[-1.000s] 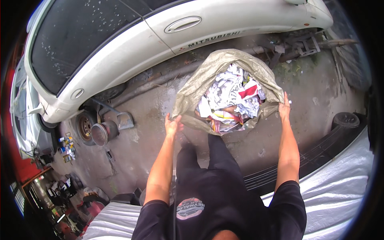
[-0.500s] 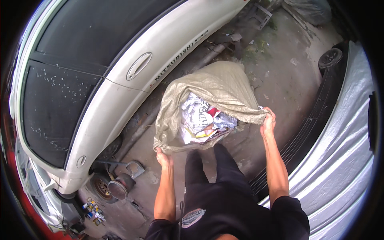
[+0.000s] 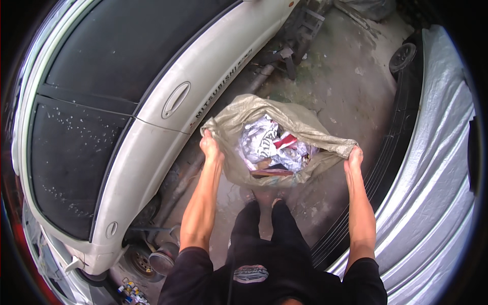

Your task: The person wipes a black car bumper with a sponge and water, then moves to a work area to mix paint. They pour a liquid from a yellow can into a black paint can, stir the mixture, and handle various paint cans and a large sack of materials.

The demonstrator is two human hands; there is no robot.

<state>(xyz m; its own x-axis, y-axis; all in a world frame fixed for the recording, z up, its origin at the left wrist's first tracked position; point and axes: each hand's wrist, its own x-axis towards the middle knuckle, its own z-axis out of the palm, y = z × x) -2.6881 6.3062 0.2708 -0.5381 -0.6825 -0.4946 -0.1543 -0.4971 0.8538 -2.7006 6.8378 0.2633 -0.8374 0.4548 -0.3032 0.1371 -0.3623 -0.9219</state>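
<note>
A large tan woven sack (image 3: 325, 133) hangs in front of me, its mouth spread wide. My left hand (image 3: 210, 146) is closed on the rim at the sack's left corner. On the other side my right hand (image 3: 354, 157) grips the twisted right corner of the rim. Inside the sack lies crumpled waste: white plastic wrapping (image 3: 262, 136) with dark print, a red piece (image 3: 285, 142) and several other scraps. The sack's bottom is hidden under its contents.
A silver-white car (image 3: 168, 109) stands close along the left. At the right, a silver cover (image 3: 406, 208) lies over a dark vehicle. A loose wheel (image 3: 140, 262) and a round metal can (image 3: 163, 259) sit low on the left. A metal frame (image 3: 309, 23) lies at the far end.
My left hand has risen and the right moved slightly outward, stretching the sack's mouth wider and more level. The contents have shifted inside, and my feet now show below the sack.
</note>
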